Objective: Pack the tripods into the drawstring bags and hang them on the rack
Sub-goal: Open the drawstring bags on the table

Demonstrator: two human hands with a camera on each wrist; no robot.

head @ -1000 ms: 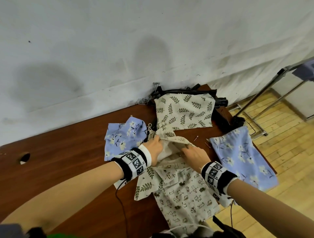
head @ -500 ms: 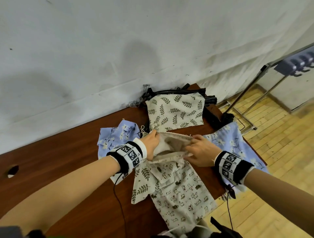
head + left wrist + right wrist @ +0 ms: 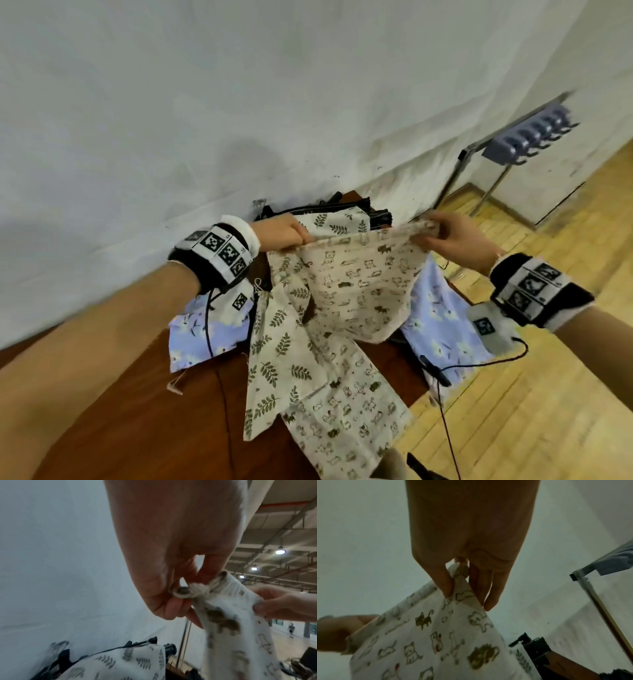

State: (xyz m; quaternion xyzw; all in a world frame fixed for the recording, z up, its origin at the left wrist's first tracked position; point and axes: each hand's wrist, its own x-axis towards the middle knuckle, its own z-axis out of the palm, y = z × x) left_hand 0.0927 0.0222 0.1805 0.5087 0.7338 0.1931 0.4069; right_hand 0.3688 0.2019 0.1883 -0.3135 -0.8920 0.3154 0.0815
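cotton cat-print bag (image 3: 356,284) lifted above table edge (image 3: 411,390); both hands' fingers (image 3: 176,607) pinch top corners.

above the counter (image 3: 130,411), the left hand (image 3: 281,233) and right hand (image 3: 455,240) pinch opposite top corners of the cat-print bag (image 3: 356,287), with the leaf-print bag (image 3: 281,370) draped below it.

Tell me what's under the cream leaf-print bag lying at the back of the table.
Black tripods stick out from under the cream leaf-print bag along its back and right edges. How many lie there, and what else it covers, is hidden.
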